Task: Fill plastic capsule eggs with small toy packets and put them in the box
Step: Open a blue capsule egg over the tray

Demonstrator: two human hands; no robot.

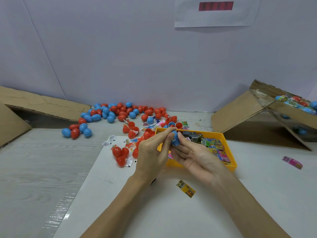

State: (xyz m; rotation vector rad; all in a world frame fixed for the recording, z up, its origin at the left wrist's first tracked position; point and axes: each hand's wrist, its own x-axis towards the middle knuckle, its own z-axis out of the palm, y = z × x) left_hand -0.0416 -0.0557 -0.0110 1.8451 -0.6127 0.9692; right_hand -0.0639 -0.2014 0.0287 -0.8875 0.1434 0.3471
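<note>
Both hands, left hand (152,152) and right hand (197,158), pinched around blue capsule half (175,139).

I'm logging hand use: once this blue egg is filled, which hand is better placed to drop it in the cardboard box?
Probably the right hand: the cardboard box of filled eggs stands on its side.

White paper sheet (217,12) with red bar (216,6) on the wall (120,48)

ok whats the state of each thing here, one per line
blue capsule half: open, held by both hands, packet inside
left hand: pinching the half
right hand: cradling it
yellow tray: holds packets
cardboard box: tipped, holding filled eggs
egg pile: loose on table
</note>
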